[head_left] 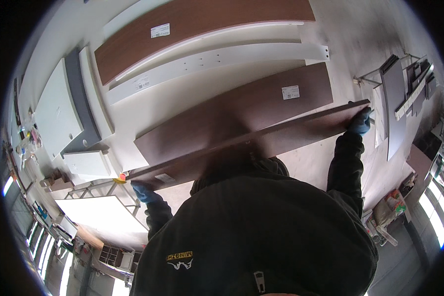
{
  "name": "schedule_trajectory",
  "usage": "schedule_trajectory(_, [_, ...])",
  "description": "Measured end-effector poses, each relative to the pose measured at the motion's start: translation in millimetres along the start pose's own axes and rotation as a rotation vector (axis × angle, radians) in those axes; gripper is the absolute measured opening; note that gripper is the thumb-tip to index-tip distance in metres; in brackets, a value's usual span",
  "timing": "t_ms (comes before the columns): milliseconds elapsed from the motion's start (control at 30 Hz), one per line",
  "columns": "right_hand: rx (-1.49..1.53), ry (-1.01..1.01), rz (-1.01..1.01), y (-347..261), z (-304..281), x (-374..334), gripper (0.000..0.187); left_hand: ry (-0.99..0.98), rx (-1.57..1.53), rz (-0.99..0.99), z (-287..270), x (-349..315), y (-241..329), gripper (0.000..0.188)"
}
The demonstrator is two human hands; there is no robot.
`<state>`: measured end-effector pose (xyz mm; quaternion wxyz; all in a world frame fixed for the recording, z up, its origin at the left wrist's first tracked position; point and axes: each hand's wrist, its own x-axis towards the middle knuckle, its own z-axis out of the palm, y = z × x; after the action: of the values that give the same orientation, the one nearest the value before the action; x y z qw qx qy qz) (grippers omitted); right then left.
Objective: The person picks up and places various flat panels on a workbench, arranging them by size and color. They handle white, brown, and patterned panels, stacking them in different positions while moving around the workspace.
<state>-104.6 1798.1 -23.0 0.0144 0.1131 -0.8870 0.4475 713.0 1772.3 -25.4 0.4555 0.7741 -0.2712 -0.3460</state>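
Observation:
A long brown board (301, 134) is tilted up close in front of my chest, with a small white label near its left end. My left hand (145, 191), in a blue glove, grips the left end from below. At the other end, my right hand (361, 122), also gloved in blue, is closed round the edge. Just beyond the board lies a similar brown panel (197, 126) with a white label. Farther off are a narrow white strip (261, 52) with small holes and a wide brown panel (222, 24). The fingers are partly hidden behind the held board.
White panels (56, 111) and a dark grey panel (76, 84) lie at the left. A bright white sheet (101, 212) rests on a metal frame at lower left. On the right, grey boards (393, 93) and dark offcuts sit on a rack.

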Motion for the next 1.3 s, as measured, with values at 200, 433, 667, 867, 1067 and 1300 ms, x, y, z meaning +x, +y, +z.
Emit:
schedule_trajectory(200, [-0.302, -0.318, -0.082, -30.6, 41.3, 12.0, 0.066, 0.051, 0.116, -0.134, -8.2, 45.8, 13.8, 0.051])
schedule_trajectory(433, [-0.519, -0.528, -0.035, -72.3, 92.8, 3.7, 0.076, -0.067, 0.471, -0.096, -16.0, 58.9, 59.3, 0.046])
schedule_trajectory(667, [-0.360, -0.628, -0.051, -98.1, 114.2, 1.6, 0.074, 0.038, 0.152, -0.101, -35.8, 57.2, 59.2, 0.039])
schedule_trajectory(867, [-0.256, -0.595, -0.064, -147.9, 113.1, -35.2, 0.068, 0.100, -0.109, -0.157, -77.4, 61.9, 55.7, 0.032])
schedule_trajectory(1067, [-0.105, -0.515, -0.101, -179.0, 80.8, -104.6, 0.062, 0.092, -0.223, -0.158, -133.4, 96.9, 28.1, 0.025])
schedule_trajectory(1300, [-0.120, -0.406, -0.088, -143.6, 1.7, -156.8, 0.062, 0.034, -0.141, -0.027, -141.9, 154.3, 23.5, 0.026])
